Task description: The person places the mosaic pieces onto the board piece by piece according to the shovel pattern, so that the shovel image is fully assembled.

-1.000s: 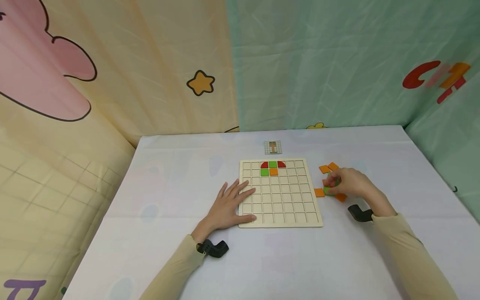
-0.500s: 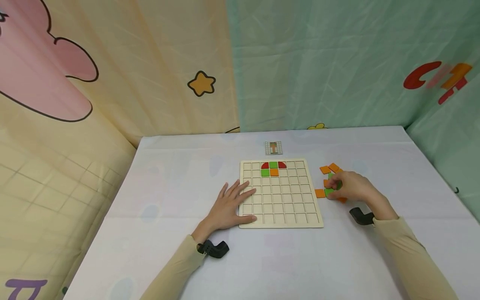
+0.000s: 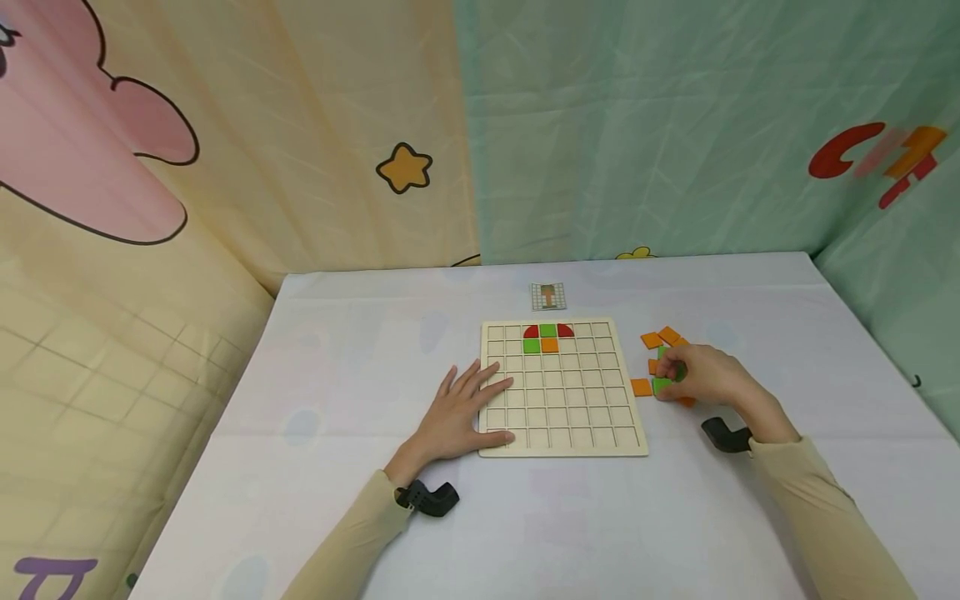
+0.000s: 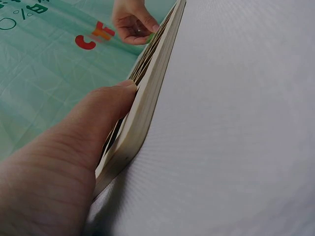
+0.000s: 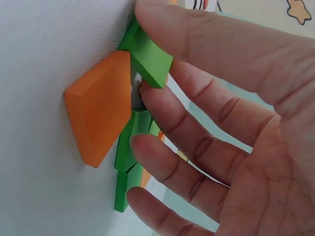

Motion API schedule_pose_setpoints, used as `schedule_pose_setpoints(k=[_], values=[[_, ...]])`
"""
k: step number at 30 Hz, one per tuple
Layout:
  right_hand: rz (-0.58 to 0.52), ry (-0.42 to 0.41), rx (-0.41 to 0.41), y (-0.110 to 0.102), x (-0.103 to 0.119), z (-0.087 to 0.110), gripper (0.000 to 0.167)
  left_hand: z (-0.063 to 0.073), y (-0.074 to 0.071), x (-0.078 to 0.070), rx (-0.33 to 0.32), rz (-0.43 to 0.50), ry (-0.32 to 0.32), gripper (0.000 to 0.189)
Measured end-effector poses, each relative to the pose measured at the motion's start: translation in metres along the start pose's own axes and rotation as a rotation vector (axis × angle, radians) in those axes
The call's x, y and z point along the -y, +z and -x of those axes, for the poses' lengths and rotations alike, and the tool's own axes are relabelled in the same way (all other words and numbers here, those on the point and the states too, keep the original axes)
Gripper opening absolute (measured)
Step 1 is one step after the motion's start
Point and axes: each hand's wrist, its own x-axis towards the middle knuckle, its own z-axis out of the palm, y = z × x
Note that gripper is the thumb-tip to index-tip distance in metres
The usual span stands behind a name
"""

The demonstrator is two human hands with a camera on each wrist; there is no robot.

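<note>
My left hand [image 3: 452,415] lies with spread fingers on the left edge of a wooden grid board [image 3: 562,417]; in the left wrist view its thumb [image 4: 106,105] rests on the board's rim. Near the board's top sit two red quarter-round pieces, two green tiles and an orange tile [image 3: 550,345]. To the right of the board, my right hand [image 3: 705,373] pinches a green tile [image 5: 152,56], tilted under the thumb; its far end is hidden. Beside it lies an orange tile [image 5: 101,108], and more green tiles [image 5: 129,142] are below the fingertips.
A small pattern card [image 3: 548,297] lies behind the board. Several loose orange tiles [image 3: 651,340] are scattered right of the board on the white-covered table [image 3: 360,367]. Printed curtains [image 3: 645,125] hang behind the table's far edge.
The right hand has shifted slightly toward the table's front, its thumb staying at the green tile among the loose pieces. The left hand stays on the board. The head view has drifted slightly.
</note>
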Motion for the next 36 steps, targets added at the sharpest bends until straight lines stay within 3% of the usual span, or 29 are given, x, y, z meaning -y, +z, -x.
schedule_pose_setpoints(k=[36], values=[[-0.188,-0.110,-0.040,-0.0071,-0.0076,0.0051,0.021,-0.0002,0.0000,0.0000,0.021,-0.014,-0.015,0.082]])
